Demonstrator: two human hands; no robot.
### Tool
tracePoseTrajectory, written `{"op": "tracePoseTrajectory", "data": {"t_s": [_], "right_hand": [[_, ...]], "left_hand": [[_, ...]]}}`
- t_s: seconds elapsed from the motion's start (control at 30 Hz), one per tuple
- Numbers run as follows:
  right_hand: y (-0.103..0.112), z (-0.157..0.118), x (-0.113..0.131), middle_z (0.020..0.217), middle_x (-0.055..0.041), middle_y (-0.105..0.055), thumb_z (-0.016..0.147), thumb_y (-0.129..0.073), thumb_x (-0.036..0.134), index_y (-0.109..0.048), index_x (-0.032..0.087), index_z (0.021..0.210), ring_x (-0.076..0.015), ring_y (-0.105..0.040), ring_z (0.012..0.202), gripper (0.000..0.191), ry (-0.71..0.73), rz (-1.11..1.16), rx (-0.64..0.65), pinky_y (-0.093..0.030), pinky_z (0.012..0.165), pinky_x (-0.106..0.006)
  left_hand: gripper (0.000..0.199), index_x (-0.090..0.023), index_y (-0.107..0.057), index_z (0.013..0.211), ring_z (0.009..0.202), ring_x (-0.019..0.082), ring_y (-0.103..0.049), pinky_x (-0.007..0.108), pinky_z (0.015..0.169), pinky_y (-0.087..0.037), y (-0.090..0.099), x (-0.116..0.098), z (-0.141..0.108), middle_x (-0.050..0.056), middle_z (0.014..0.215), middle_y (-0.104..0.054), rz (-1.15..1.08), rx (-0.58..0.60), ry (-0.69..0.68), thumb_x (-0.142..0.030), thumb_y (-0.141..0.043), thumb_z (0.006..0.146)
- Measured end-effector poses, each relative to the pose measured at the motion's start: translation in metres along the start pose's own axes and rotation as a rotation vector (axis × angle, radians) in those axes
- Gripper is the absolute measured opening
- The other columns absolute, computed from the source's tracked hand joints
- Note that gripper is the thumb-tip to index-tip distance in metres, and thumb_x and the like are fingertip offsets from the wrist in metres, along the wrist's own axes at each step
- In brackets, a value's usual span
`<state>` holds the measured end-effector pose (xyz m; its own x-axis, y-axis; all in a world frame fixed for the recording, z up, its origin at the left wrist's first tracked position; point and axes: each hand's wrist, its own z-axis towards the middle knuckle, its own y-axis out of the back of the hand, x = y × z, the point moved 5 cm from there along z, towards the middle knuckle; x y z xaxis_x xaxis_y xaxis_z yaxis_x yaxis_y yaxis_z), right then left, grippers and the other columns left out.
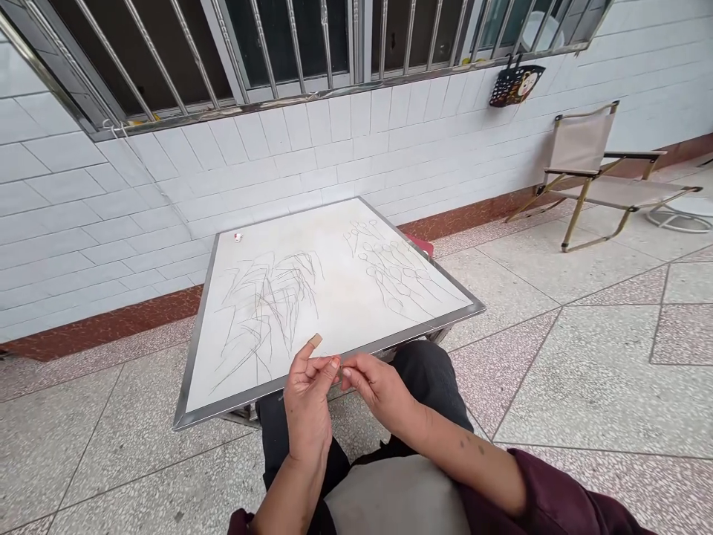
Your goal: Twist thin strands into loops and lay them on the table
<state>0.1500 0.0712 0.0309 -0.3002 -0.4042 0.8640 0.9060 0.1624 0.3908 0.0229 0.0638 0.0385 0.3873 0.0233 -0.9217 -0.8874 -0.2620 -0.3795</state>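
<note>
Both of my hands meet just in front of the near edge of a white table (339, 312) with a grey rim. My left hand (310, 386) pinches with thumb and forefinger, and another finger wearing a tan wrap points up. My right hand (370, 383) is closed in a pinch close beside it. Whatever lies between the fingertips is too small to make out. Many thin dark bent strands (272, 290) lie scattered on the table's left half. On the right half, thin strands with looped ends (394, 275) lie grouped together.
A tiny red and white object (238, 238) sits at the table's far left corner. Behind stands a white tiled wall (312, 163) with barred windows and a hanging patterned bag (515, 84). A folding chair (590, 171) is at the right. Something red (420, 246) shows beyond the table's right edge.
</note>
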Motion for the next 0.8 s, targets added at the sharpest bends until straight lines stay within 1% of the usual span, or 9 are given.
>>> {"op": "tracePoseTrajectory", "data": {"t_s": [0.13,0.2,0.3,0.33,0.4,0.47,0.53,0.6,0.8], "right_hand": [[-0.002,0.000,-0.001,0.076,-0.0002,-0.066,0.102,-0.042,0.032,-0.057,0.023,0.096,-0.0157,-0.062,0.071,0.019,-0.043,0.066,0.034,-0.047,0.070,-0.028],[0.003,0.001,-0.002,0.083,-0.0029,-0.067,0.101,-0.044,0.035,-0.058,0.022,0.101,-0.0176,-0.063,0.076,0.019,-0.061,0.044,-0.023,-0.048,0.072,-0.030],[0.014,0.008,0.003,0.096,-0.0084,-0.067,0.097,-0.051,0.037,-0.062,0.021,0.106,-0.0216,-0.061,0.087,0.021,0.008,-0.022,-0.158,-0.048,0.076,-0.034],[0.017,0.011,0.006,0.097,-0.0088,-0.067,0.095,-0.054,0.037,-0.064,0.021,0.105,-0.0223,-0.059,0.090,0.021,0.043,-0.031,-0.171,-0.048,0.077,-0.034],[0.018,0.018,0.010,0.090,-0.0067,-0.068,0.093,-0.058,0.033,-0.068,0.023,0.096,-0.0220,-0.058,0.089,0.015,0.071,-0.016,-0.135,-0.047,0.077,-0.034],[0.018,0.023,0.010,0.079,-0.0036,-0.066,0.092,-0.059,0.031,-0.069,0.023,0.084,-0.0199,-0.058,0.082,0.014,0.030,0.040,-0.098,-0.046,0.075,-0.033],[0.020,0.025,0.008,0.075,-0.0014,-0.064,0.091,-0.059,0.029,-0.068,0.023,0.079,-0.0174,-0.058,0.075,0.016,-0.033,0.107,-0.112,-0.046,0.070,-0.030],[0.024,0.026,0.007,0.077,-0.0008,-0.063,0.091,-0.059,0.029,-0.068,0.023,0.079,-0.0162,-0.058,0.073,0.016,-0.068,0.148,-0.167,-0.045,0.068,-0.029],[0.041,0.036,0.005,0.078,0.0003,-0.060,0.090,-0.058,0.028,-0.062,0.022,0.078,-0.0163,-0.055,0.077,0.014,-0.073,0.175,-0.311,-0.043,0.072,-0.029]], "left_hand": [[0.054,-0.021,-0.063,0.123,0.071,0.012,-0.063,0.026,0.076,-0.048,-0.001,-0.001,0.000,-0.004,0.072,-0.069,-0.024,0.004,0.010,-0.026,-0.081,0.073],[0.058,-0.020,-0.060,0.126,0.069,0.012,-0.062,0.026,0.074,-0.047,-0.001,-0.001,0.000,-0.003,0.072,-0.070,-0.018,0.021,0.032,-0.026,-0.081,0.073],[0.064,-0.019,-0.057,0.131,0.070,0.013,-0.063,0.028,0.078,-0.048,-0.003,-0.001,-0.002,-0.003,0.072,-0.071,0.021,0.067,0.066,-0.027,-0.082,0.072],[0.066,-0.019,-0.056,0.132,0.074,0.014,-0.064,0.029,0.081,-0.048,-0.005,0.000,-0.003,-0.002,0.072,-0.071,0.030,0.091,0.084,-0.028,-0.082,0.072],[0.068,-0.018,-0.053,0.135,0.084,0.017,-0.067,0.032,0.088,-0.047,-0.009,0.002,-0.006,0.000,0.075,-0.073,0.039,0.137,0.127,-0.030,-0.081,0.073],[0.070,-0.017,-0.052,0.136,0.088,0.019,-0.068,0.034,0.091,-0.047,-0.012,0.003,-0.008,0.001,0.077,-0.074,0.059,0.172,0.152,-0.031,-0.080,0.074],[0.070,-0.018,-0.051,0.137,0.083,0.018,-0.067,0.034,0.087,-0.049,-0.014,0.005,-0.010,0.000,0.075,-0.072,0.085,0.201,0.157,-0.030,-0.079,0.074],[0.067,-0.018,-0.051,0.136,0.075,0.017,-0.065,0.033,0.080,-0.050,-0.016,0.007,-0.012,-0.002,0.071,-0.069,0.102,0.234,0.163,-0.029,-0.077,0.075],[0.064,-0.015,-0.051,0.136,0.070,0.015,-0.061,0.031,0.076,-0.049,-0.022,0.018,-0.020,-0.002,0.069,-0.066,0.181,0.320,0.214,-0.027,-0.074,0.077]]}}
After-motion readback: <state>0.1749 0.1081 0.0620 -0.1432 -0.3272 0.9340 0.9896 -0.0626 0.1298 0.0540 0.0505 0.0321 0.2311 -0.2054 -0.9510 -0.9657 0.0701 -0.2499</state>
